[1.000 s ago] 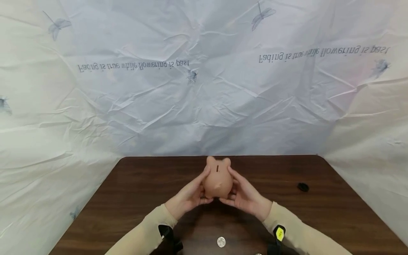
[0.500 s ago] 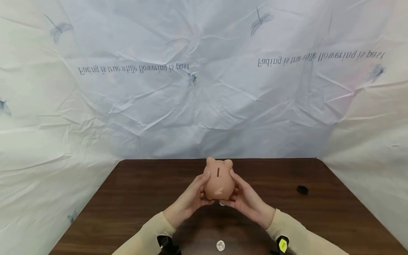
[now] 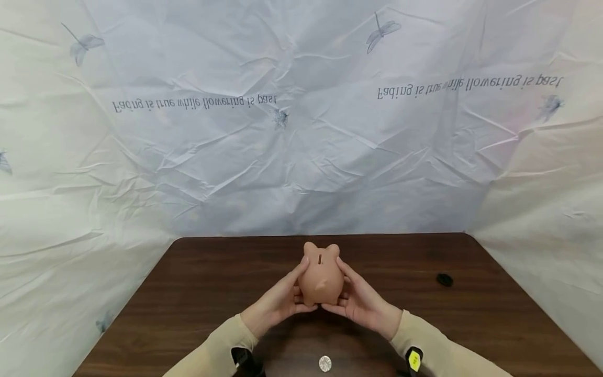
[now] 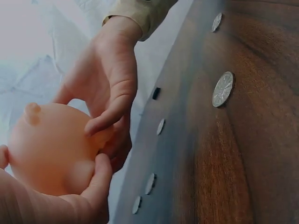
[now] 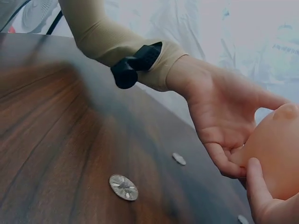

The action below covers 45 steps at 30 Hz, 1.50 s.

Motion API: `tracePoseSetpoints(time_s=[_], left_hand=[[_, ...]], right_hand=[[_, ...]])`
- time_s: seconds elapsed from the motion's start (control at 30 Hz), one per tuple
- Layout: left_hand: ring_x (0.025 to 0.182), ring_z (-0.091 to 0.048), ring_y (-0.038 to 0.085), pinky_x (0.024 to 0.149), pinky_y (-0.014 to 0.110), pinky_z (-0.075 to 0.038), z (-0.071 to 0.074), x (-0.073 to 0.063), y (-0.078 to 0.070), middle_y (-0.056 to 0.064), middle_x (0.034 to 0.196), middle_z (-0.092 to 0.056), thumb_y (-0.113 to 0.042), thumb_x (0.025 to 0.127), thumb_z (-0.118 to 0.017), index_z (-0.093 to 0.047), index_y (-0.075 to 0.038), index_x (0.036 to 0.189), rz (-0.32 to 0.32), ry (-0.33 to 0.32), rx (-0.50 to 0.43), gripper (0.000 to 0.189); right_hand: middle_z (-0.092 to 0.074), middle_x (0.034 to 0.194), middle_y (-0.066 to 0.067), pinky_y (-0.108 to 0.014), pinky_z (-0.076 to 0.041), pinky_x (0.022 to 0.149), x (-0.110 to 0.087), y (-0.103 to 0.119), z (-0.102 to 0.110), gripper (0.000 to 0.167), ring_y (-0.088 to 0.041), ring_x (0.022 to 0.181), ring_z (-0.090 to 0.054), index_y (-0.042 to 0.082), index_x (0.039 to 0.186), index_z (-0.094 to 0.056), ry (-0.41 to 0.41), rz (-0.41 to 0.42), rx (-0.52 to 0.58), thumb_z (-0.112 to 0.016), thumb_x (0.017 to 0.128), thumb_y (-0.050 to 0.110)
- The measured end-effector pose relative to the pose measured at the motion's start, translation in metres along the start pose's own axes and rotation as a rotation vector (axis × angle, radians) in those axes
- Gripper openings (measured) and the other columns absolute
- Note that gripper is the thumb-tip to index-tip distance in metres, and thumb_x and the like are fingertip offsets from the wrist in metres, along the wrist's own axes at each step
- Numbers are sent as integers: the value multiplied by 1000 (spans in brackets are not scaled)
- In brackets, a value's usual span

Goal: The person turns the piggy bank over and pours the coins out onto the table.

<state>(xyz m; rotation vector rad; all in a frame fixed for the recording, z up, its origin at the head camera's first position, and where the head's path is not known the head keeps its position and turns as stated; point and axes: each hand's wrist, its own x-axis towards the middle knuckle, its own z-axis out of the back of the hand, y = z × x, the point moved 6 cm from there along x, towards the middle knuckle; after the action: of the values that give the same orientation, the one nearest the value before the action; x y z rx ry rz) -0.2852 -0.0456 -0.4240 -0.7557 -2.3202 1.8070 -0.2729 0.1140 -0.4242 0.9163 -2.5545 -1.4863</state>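
Note:
A peach-pink piggy bank (image 3: 321, 283) is held between both hands, its ears up and its dark coin slot toward the head camera. My left hand (image 3: 275, 303) grips its left side, thumb on the upper flank and fingers round toward the underside. The right hand (image 3: 367, 303) holds the other side in a mirrored way. In the left wrist view the piggy bank (image 4: 56, 149) is seen from below at an angle, clear of the tabletop, with fingertips of both hands around its base. Near the front of the table lies a silver coin (image 3: 325, 363).
A small black object (image 3: 444, 279) lies on the right of the dark wooden table (image 3: 212, 283). The left wrist view shows several coins spread on the tabletop, one large coin (image 4: 223, 89) nearest. A wrinkled white printed sheet (image 3: 292, 157) hangs behind the table.
Both hands have kept their hold; the piggy bank rose slightly toward the camera, then dropped back lower and tilted. A coin glimpsed beneath it half a second ago is now hidden.

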Motion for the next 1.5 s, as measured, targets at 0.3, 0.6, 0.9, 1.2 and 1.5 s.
tracePoseSetpoints(time_s=[0.3, 0.6, 0.9, 1.2, 1.5], left_hand=[[114, -59, 25, 88, 36, -55, -30, -44, -91, 17, 136, -52, -50, 87, -77, -29, -15, 155, -640, 100, 118, 91], [97, -62, 24, 81, 37, -55, -13, -15, -16, 18, 123, -59, -58, 98, -57, -36, -7, 150, -76, -66, -16, 76], [91, -60, 22, 79, 36, -55, -6, -9, -16, 15, 124, -61, -58, 99, -54, -28, -10, 152, -101, -25, 25, 76], [95, -60, 23, 81, 37, -54, -5, -5, -23, 15, 121, -60, -60, 97, -57, -38, -6, 146, -96, -51, 5, 75], [109, -60, 25, 92, 40, -51, -24, -33, -76, 18, 137, -52, -48, 95, -65, -24, -19, 157, -482, 48, 149, 80]], right_hand=[[-46, 145, -13, -36, -56, 92, -37, 79, -59, 67, -24, 120, -59, 13, 157, -25, 231, 700, -307, -56, 103, 38], [-55, 130, -13, -39, -55, 93, -6, 14, -13, 75, -23, 107, -63, 9, 154, -30, -27, 90, -71, -47, 102, 61], [-45, 140, -16, -41, -53, 97, -2, 13, -10, 83, -24, 114, -62, 13, 159, -19, -15, 75, -58, -50, 100, 62], [-54, 129, -13, -38, -54, 94, 1, 20, -16, 71, -23, 108, -62, 9, 151, -33, -24, 105, -18, -50, 101, 58], [-50, 140, -9, -34, -53, 92, -24, 61, -47, 51, -21, 115, -59, 18, 152, -33, 181, 569, -186, -44, 107, 37]])
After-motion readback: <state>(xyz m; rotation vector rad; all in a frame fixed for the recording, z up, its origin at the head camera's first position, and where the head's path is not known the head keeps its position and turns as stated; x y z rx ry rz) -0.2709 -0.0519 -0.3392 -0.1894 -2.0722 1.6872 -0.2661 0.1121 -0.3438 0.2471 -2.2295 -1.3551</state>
